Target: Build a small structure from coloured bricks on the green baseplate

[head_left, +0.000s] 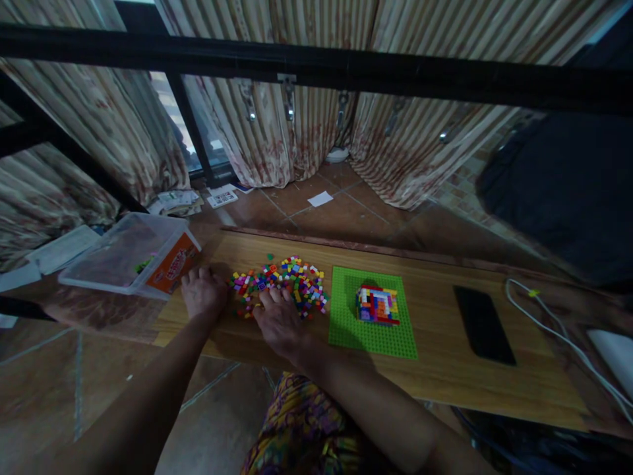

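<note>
My right hand (279,320) lies palm-down, fingers spread on the loose brick pile (281,284) mid-table, my left hand (202,292) rests open beside it, and a careless sweep could scatter bricks off the table's near edge (237,353).

Wooden table (445,382) bears bricks (287,280), green baseplate (356,330), phone (483,324), tub (131,254).

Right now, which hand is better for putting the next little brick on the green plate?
Probably the right hand. It rests on the pile of small bricks, right beside the green baseplate. The left hand lies at the pile's far edge, near the plastic box.
</note>
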Demonstrator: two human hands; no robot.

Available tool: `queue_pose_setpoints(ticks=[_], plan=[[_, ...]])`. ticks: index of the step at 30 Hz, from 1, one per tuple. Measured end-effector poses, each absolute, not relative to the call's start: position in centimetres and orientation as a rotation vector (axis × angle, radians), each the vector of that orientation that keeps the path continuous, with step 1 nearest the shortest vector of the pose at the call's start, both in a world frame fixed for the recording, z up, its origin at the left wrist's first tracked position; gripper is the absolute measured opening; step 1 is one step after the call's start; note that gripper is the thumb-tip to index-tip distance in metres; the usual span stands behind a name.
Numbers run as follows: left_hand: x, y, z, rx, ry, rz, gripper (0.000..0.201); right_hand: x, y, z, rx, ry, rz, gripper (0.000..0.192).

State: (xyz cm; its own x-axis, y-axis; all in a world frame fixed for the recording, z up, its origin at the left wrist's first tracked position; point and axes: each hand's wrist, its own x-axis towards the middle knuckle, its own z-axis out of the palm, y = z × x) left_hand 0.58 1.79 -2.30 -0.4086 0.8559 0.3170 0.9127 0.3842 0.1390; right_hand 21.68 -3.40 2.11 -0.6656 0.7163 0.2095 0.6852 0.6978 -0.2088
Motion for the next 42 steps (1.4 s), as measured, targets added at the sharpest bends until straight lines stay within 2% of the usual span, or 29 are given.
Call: queue_pose_setpoints(ticks=[14,20,28,35,42], plan=[[0.8,1.7,-1.7,-1.608,-2.443,-0.412,0.044,20.4,-3.0,0.8,-1.09,-2.618,0.122,0.022],[0.7,1.7,-1.8,-1.616,-2.425,-0.392,0.043,21.7,-3.9,2.2,-1.101,-2.48,0.245,0.016],[0.4,2.0,-2.0,-1.613,-2.433,-0.349,0.038,32.9,-8.0,7.0,-1.284,-1.664,0.853,0.014],[0.8,2.2,-1.5,-1.56,-2.516,-0.316,0.038,44.4,-7.3,4.3,-1.512,-0.888,0.93,0.036],[0.9,2.1,-1.3,-1.534,-2.537,-0.195,0.04,46.3,-5.3,2.0,-1.494,-0.702,1.044,0.039]])
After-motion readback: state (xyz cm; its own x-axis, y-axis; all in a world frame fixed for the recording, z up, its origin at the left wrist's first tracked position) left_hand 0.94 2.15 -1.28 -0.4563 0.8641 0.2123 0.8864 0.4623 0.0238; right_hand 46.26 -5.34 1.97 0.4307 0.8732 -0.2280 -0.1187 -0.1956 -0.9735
